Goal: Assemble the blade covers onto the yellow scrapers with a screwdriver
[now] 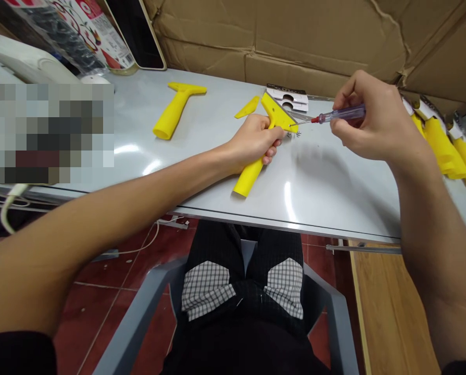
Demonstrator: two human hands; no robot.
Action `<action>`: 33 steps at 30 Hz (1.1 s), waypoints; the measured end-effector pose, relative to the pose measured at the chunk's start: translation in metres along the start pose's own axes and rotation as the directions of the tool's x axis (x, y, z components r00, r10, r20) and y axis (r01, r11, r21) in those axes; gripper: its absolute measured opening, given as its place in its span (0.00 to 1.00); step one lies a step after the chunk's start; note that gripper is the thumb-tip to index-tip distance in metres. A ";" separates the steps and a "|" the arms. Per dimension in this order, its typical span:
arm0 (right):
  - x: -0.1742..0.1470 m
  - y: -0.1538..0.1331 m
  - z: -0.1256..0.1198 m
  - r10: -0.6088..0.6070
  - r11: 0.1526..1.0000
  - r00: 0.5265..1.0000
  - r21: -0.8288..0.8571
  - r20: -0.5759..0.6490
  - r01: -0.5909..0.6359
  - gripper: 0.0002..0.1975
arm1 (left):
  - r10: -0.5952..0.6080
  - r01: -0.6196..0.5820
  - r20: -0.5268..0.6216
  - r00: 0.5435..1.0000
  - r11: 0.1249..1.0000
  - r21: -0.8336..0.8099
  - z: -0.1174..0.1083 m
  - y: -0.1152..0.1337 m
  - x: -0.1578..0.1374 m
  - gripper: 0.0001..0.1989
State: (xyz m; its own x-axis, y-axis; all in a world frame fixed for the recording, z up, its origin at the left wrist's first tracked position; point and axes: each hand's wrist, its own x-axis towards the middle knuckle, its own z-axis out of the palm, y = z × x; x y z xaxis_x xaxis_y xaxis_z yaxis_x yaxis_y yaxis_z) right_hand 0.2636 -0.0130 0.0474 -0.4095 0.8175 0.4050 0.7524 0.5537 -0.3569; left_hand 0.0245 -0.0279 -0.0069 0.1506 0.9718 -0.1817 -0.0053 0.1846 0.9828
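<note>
My left hand (256, 140) is wrapped round the neck of a yellow scraper (249, 178), its wide head pointing away from me. In my right hand (377, 117) is a screwdriver (344, 113) with a clear purple handle and a red collar. Its tip meets the scraper head near the right corner. A few small screws (299, 134) lie beside that corner. Just left of the head rests a loose yellow cover piece (248, 107). Farther left on the table lies another yellow scraper handle (173, 112).
White and black cards (287, 97) lie behind the scraper head. Several yellow scrapers (443, 148) are grouped at the right. A phone or tablet (139, 34) leans at the back left, near a white appliance (29, 57). Cardboard (295, 41) walls the table's rear.
</note>
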 end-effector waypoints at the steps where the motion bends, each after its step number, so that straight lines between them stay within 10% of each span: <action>1: 0.000 0.000 0.000 0.004 1.000 1.000 0.016 0.004 -0.004 0.15 | 0.003 -0.003 -0.003 1.000 1.000 -0.002 0.000 0.000 0.000 0.17; 18: 0.002 0.005 0.003 0.062 0.997 0.998 0.047 -0.012 -0.061 0.07 | 0.000 -0.001 0.021 1.000 1.000 0.012 -0.001 0.000 -0.001 0.21; 28: 0.005 0.012 0.004 -0.006 0.989 0.998 -0.145 -0.065 -0.003 0.24 | -0.002 0.001 0.042 0.999 0.999 0.039 0.000 0.001 -0.005 0.21; 33: 0.001 0.006 0.005 -0.003 0.998 1.000 -0.068 -0.008 0.003 0.09 | 0.006 -0.006 0.010 1.000 1.000 0.005 -0.001 0.000 -0.002 0.18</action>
State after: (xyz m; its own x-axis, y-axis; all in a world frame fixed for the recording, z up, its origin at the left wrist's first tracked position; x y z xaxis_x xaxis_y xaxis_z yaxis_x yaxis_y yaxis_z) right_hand 0.2649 -0.0082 0.0414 -0.4076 0.8145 0.4129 0.7846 0.5437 -0.2978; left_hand 0.0234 -0.0296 -0.0067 0.1608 0.9712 -0.1758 -0.0011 0.1782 0.9840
